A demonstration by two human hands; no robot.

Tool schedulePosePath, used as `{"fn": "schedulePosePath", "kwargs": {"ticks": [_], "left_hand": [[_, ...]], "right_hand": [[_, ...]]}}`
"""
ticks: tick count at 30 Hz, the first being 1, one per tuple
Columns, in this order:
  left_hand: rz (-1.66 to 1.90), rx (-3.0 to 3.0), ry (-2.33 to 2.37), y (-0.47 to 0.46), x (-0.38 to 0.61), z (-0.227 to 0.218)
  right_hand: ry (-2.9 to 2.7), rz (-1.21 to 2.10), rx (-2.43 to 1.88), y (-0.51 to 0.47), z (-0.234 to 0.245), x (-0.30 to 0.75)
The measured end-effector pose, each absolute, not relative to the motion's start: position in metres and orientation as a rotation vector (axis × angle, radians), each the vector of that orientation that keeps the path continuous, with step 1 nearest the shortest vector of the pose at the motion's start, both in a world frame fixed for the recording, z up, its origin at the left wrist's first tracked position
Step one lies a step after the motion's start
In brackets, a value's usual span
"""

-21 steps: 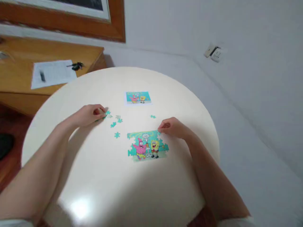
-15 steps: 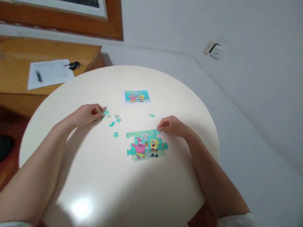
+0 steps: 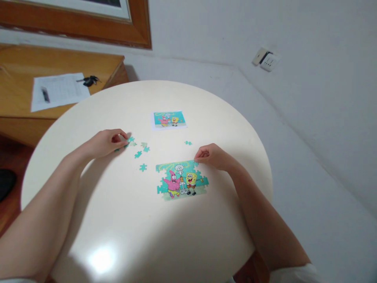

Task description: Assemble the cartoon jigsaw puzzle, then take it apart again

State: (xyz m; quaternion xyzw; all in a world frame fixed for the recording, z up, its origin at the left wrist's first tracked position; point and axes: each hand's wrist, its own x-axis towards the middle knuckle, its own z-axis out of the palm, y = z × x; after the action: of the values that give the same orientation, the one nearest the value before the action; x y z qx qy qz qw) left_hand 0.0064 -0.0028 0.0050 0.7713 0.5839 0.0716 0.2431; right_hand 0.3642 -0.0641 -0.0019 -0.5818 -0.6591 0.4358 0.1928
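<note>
- Gently, a person's right hand (image 3: 210,156) is resting its fingertips at the upper right corner of a partly joined cartoon puzzle (image 3: 182,179), thumb and fingers drawn close together; whether they are pinching a piece or merely touching the corner, one cannot tell.
- That hand is meeting the puzzle from the side, seemingly so the palm is neither covering the picture nor shoving joined pieces apart.
- Across the table, the left hand (image 3: 106,142) is holding thumb and forefinger in a curve, their tips beside a scatter of loose pieces (image 3: 138,154); what it is gripping, if anything, is not showing clearly.
- Those pieces are mostly lying flat, many of them apart, probably leaving their outlines readable, while one lone piece (image 3: 188,143) is sitting between the puzzle and a printed card (image 3: 170,119).
- The card is lying beyond the puzzle, showing the same figures upright, likely placed there for viewing without crowding the hands.
- The puzzle is lying before the person on a round white table (image 3: 118,220), its left and right edges jagged.
- Off to the left, paper (image 3: 63,90) and keys (image 3: 90,81) are resting on a wooden desk (image 3: 88,59), well apart from the pieces.
</note>
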Motion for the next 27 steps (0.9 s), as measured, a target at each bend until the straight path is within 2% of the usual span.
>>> {"fn": "schedulePosePath", "kwargs": {"ticks": [18,27], "left_hand": [[0.206,2.094,1.62,-0.0021,0.0073,0.0055],[0.188,2.104,1.63,-0.0036,0.0096,0.0082]], "right_hand": [[-1.961,1.097,-1.648,-0.0657,-0.0023,0.363],[-1.724,1.271,-1.572,-0.061,-0.0001,0.3694]]}}
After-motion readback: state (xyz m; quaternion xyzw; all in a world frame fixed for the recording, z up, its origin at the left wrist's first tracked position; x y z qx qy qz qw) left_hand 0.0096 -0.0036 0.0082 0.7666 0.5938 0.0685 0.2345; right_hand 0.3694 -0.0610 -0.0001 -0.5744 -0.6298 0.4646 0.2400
